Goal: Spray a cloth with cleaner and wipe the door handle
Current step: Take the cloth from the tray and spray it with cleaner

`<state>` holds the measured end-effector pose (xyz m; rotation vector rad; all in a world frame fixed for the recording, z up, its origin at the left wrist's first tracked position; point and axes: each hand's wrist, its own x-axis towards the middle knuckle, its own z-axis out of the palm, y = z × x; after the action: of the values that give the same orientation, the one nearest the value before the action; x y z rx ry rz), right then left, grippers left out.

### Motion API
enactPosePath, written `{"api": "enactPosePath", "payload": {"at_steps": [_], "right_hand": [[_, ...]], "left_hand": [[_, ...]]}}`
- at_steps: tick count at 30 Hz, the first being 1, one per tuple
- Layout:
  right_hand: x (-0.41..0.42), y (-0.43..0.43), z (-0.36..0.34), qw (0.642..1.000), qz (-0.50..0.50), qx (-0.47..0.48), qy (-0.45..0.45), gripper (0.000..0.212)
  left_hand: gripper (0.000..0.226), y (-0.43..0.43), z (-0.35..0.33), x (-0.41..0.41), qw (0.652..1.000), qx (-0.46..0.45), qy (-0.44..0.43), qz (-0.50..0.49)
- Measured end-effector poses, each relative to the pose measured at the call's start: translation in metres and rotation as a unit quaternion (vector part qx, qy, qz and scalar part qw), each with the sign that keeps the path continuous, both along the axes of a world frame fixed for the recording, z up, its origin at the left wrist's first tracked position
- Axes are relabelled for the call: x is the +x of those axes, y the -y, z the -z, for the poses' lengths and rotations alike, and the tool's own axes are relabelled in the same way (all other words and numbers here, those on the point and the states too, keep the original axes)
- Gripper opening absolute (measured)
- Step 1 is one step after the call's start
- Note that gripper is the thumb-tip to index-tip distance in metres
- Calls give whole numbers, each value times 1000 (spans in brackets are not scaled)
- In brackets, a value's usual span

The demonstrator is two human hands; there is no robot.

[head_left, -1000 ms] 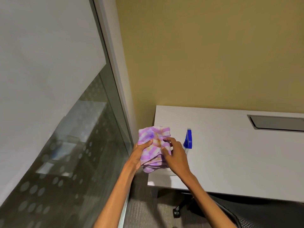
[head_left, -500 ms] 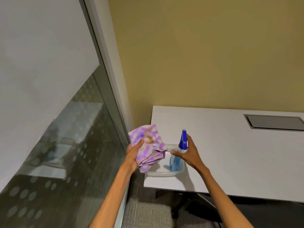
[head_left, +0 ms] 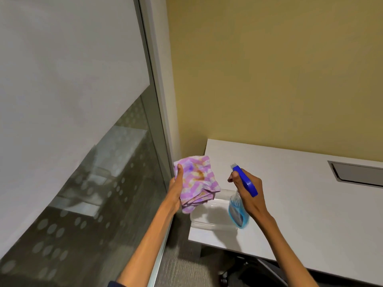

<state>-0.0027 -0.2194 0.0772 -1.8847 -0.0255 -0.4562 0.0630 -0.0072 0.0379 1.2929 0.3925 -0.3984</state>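
Observation:
My left hand (head_left: 176,189) grips a folded purple, pink and orange cloth (head_left: 196,183), held up flat just left of the desk's corner. In my right hand (head_left: 248,193) is a clear spray bottle (head_left: 237,212) of blue cleaner, lifted off the desk. Its blue trigger head (head_left: 245,181) has the nozzle turned toward the cloth, a short gap away. One finger curls over the trigger. No door handle is in view.
A clear plastic tub (head_left: 207,219) sits on the white desk (head_left: 300,204) near its left front corner, below both hands. A frosted glass partition (head_left: 83,162) with a metal frame runs along the left. A grey cable hatch (head_left: 358,172) lies at far right. An office chair base (head_left: 238,272) shows under the desk.
My right hand left the cloth, took the spray bottle out of the tub and raised it with the nozzle toward the cloth. My left hand kept the cloth and tilted it up.

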Motion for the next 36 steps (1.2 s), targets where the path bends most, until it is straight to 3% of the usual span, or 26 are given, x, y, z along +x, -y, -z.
{"api": "enactPosePath", "payload": {"at_steps": [5, 8, 14, 16, 19, 23, 36], "right_hand": [[-11, -30, -7, 995, 23, -94, -40, 73], [-16, -41, -5, 992, 47, -83, -79, 72], [-25, -50, -1, 988, 79, -77, -112, 112], [-30, -51, -4, 985, 87, -87, -118, 109], [-36, -48, -11, 982, 107, -113, -108, 83], [-40, -38, -5, 977, 119, -129, -117, 107], [-63, -53, 4, 969, 107, -174, -138, 112]], "left_hand": [[77, 16, -10, -1, 1000, 10, 14, -5], [82, 22, -12, -2, 999, 10, 31, 15], [79, 29, -10, -6, 999, 27, 35, 31], [84, 29, -8, -6, 999, 28, 27, 26], [87, 26, -7, -4, 999, 32, 23, 10], [76, 24, -9, -4, 999, 34, 24, 1], [72, 28, -7, -6, 999, 20, 46, 11]]}}
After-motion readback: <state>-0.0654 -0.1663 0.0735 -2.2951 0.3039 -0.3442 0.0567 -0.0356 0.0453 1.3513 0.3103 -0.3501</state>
